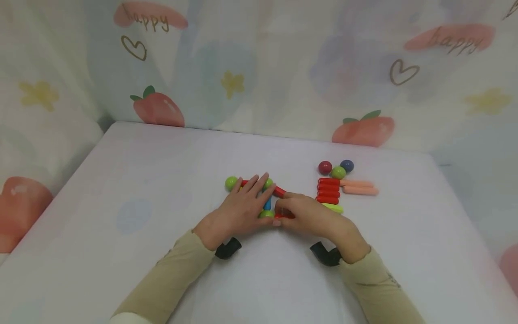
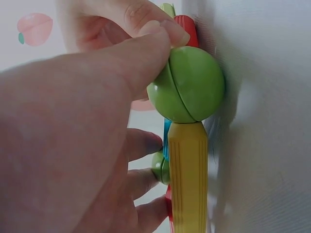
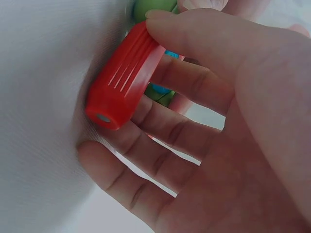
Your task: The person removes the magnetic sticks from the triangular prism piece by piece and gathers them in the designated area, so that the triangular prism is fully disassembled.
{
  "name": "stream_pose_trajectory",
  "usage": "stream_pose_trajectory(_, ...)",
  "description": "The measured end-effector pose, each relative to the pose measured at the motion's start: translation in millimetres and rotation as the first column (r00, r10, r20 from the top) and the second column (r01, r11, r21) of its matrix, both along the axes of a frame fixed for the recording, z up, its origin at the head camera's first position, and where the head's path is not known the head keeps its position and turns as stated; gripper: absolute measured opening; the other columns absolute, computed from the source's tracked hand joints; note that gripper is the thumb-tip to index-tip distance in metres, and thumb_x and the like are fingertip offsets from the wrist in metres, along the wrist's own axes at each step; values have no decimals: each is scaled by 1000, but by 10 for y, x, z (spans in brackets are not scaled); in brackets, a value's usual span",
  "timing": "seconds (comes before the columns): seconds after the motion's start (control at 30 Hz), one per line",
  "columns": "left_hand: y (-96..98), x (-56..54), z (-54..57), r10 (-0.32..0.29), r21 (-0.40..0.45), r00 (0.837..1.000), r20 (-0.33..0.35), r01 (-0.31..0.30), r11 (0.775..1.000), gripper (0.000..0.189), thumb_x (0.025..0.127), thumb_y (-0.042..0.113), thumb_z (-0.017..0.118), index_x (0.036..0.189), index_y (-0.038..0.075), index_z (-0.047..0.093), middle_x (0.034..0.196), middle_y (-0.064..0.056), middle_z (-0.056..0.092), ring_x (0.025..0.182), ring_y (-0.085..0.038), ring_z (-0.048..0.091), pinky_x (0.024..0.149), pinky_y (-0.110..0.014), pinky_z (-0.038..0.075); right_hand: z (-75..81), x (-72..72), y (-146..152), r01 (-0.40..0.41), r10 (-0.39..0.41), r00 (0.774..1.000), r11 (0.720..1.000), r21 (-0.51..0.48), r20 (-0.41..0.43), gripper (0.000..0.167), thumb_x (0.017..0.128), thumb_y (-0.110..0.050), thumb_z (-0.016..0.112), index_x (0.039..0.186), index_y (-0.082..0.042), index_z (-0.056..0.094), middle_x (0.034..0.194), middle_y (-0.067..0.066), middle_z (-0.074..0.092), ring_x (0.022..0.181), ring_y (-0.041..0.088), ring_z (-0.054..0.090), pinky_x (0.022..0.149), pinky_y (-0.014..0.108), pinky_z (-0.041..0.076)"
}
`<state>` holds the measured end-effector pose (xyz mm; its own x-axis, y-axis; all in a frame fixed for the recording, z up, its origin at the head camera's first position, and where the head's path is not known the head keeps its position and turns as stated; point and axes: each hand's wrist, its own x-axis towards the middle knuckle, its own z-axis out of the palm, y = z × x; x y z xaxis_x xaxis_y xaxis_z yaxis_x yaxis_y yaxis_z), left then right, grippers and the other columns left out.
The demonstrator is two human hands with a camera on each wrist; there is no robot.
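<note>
My left hand lies with fingers spread and extended over a small frame of balls and rods. Its thumb presses the near green ball, and its fingertips touch around the blue rod and the far green ball. A yellow rod meets the near ball. My right hand pinches a short red rod between thumb and fingers, one end against the near green ball. Another red rod slants from the far ball towards the right hand. The left hand hides part of the frame.
Right of the hands lie a row of red rods, two peach rods and a yellow-green rod. Behind them sit a red ball, a blue ball and a green ball. A patterned curtain borders the table.
</note>
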<state>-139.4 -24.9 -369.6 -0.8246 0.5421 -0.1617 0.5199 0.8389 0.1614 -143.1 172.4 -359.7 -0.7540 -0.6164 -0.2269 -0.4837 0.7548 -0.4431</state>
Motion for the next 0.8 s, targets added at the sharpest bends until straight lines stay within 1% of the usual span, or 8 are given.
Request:
stream_pose_trajectory(0.1, 11, -19, 14, 6, -2, 1000, -18, -6, 1000, 92, 90, 71, 50, 159, 19, 21, 168, -7, 9, 154, -31, 16, 123, -58, 16, 19, -11, 5, 11, -11, 1000, 1000, -2, -7, 24, 88, -27, 76, 109, -16, 70, 95, -2, 60, 87, 13, 55, 74, 23, 51)
stream_pose_trajectory(0.27, 18, -12, 7, 2, -3, 1000, -6, -2, 1000, 91, 90, 69, 52, 159, 19, 22, 168, -7, 10, 154, -32, 17, 122, -58, 17, 10, -7, 18, 11, -11, 1000, 1000, -8, 12, 24, 88, -26, 75, 109, -16, 69, 96, -3, 61, 88, 12, 56, 74, 22, 52)
stream_pose_trajectory(0.4, 11, -6, -7, -2, -5, 1000, -27, 2, 1000, 90, 90, 69, 52, 159, 19, 22, 168, -8, 12, 153, -32, 18, 122, -59, 19, -2, 2, 8, 7, -7, 1000, 1000, -8, -14, 20, 88, -24, 76, 106, -17, 69, 95, -4, 62, 87, 11, 56, 76, 23, 53)
stream_pose_trajectory(0.5, 24, -15, 5, -1, -2, 999, -52, 1, 1000, 89, 91, 68, 52, 159, 18, 24, 168, -8, 13, 153, -32, 20, 121, -59, 20, 8, -9, 5, 6, -7, 999, 1000, -9, -52, 18, 88, -23, 76, 102, -16, 68, 91, -4, 62, 83, 12, 56, 75, 24, 53)
stream_pose_trajectory(0.57, 29, -17, 9, 1, 1, 998, -56, -1, 1000, 90, 90, 69, 53, 159, 18, 25, 167, -9, 14, 153, -32, 21, 121, -59, 20, 14, -14, 3, 9, -9, 998, 1000, -7, -58, 17, 88, -22, 76, 101, -15, 68, 88, -4, 62, 80, 11, 55, 73, 23, 52)
stream_pose_trajectory(0.7, 27, -10, -2, 2, -4, 999, -42, -2, 1000, 91, 89, 70, 53, 159, 18, 25, 167, -9, 14, 152, -32, 22, 121, -59, 21, 37, -10, 28, 1, -1, 1000, 1000, -5, -19, 14, 89, -22, 75, 100, -15, 70, 87, -5, 62, 80, 10, 55, 73, 21, 51)
stream_pose_trajectory(0.8, 28, -13, -9, -1, -3, 999, -50, 1, 1000, 90, 89, 69, 53, 158, 19, 25, 167, -8, 15, 152, -32, 22, 121, -59, 21, 99, -4, 90, 11, -11, 1000, 1000, -3, 7, 13, 89, -21, 74, 100, -16, 71, 88, -5, 62, 81, 11, 56, 74, 23, 51)
